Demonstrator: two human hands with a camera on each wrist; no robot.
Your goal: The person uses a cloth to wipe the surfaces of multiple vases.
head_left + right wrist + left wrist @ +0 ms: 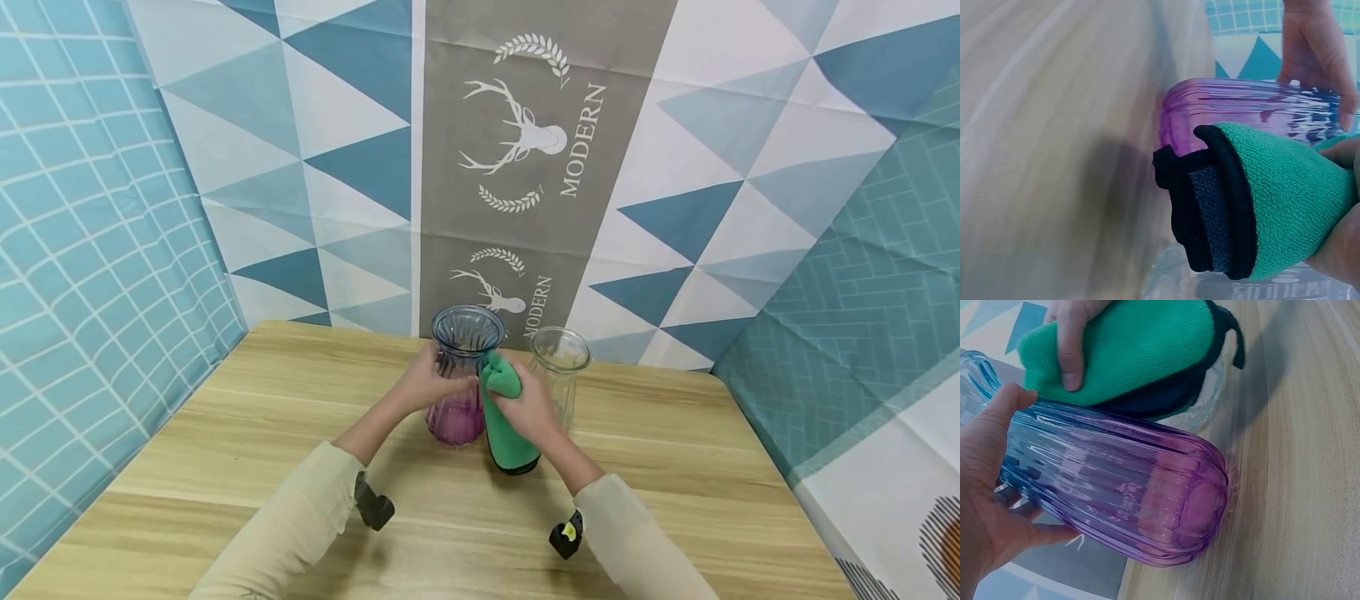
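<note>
A ribbed glass vase (pixel 456 421), blue at its flared rim and purple at its base, stands upright on the wooden table. My left hand (pixel 429 382) grips it around the neck, thumb on one side and fingers on the other, as the left wrist view shows. In my right hand (pixel 531 406) is a folded green cloth (pixel 510 437) with black edging and a small loop, bunched at its top. The cloth hangs right beside the vase's right side. Behind my right hand stands a clear glass vase (pixel 561 354), partly hidden by the hand and cloth.
The wooden table (pixel 465 542) meets a wall covering (pixel 360 208) with triangles and deer heads just behind the vases. Blue tiled sheeting (pixel 97 250) borders the left side, and teal sheeting (pixel 847 308) the right. Black wrist cameras (pixel 373 504) sit below both sleeves.
</note>
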